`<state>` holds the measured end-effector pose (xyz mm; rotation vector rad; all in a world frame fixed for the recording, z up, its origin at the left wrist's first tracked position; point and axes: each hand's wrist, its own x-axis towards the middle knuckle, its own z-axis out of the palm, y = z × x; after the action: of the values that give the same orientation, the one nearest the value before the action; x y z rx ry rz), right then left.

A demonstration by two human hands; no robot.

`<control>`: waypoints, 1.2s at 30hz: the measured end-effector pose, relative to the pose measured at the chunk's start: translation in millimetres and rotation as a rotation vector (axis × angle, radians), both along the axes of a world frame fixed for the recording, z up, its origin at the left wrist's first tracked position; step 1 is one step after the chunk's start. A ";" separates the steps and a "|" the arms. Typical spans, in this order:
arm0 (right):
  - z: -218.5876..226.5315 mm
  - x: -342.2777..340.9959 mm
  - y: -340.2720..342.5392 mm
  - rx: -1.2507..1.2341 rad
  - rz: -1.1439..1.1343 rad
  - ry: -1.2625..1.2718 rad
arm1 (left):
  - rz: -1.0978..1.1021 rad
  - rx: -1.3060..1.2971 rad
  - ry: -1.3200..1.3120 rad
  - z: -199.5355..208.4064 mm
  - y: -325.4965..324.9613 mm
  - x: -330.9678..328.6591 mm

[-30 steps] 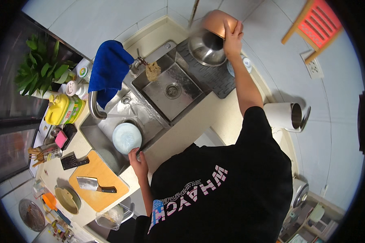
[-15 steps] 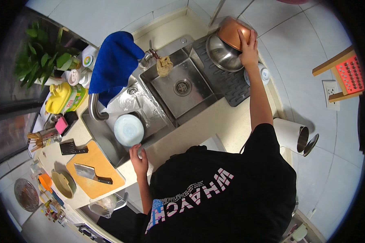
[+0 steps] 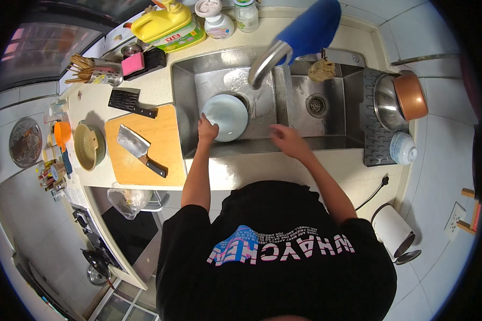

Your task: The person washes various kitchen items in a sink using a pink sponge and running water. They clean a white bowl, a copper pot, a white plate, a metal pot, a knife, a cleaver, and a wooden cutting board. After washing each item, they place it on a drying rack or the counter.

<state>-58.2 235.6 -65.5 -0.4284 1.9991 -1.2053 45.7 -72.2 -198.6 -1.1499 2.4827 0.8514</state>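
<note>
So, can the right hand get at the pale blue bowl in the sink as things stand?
Probably yes: the right hand looks empty, with nothing visible between it and the pale blue bowl. The left hand, at the left rim, leaves the right side free.

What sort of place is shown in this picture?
It looks like a kitchen, probably in a home: there is a two-basin metal sink with a pale bowl in it, and a cleaver lies on a wooden cutting board beside it.

The pale counter (image 3: pixel 235 170) carries a cutting board (image 3: pixel 168 128), a basket (image 3: pixel 85 147), a pump bottle (image 3: pixel 219 27) and a dark mat (image 3: pixel 374 147).
</note>
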 end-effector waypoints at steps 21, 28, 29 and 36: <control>-196.3 22.9 -118.8 0.380 -0.347 0.167 | 1.027 1.261 0.393 -47.1 -5.2 -13.9; -219.3 32.3 -127.3 0.301 -0.519 0.292 | 0.868 1.160 0.485 -2.5 -5.4 -50.4; -208.1 31.4 -134.7 0.322 -0.635 0.041 | 0.822 1.119 0.475 3.4 -8.1 -54.5; -218.5 5.9 -105.2 0.211 -0.713 -0.774 | 0.632 1.087 0.400 22.6 8.8 -76.1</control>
<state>-52.4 130.4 -284.0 0.8168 1.5635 -1.2640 -30.4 -63.4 -176.0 -1.3347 1.3248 2.3561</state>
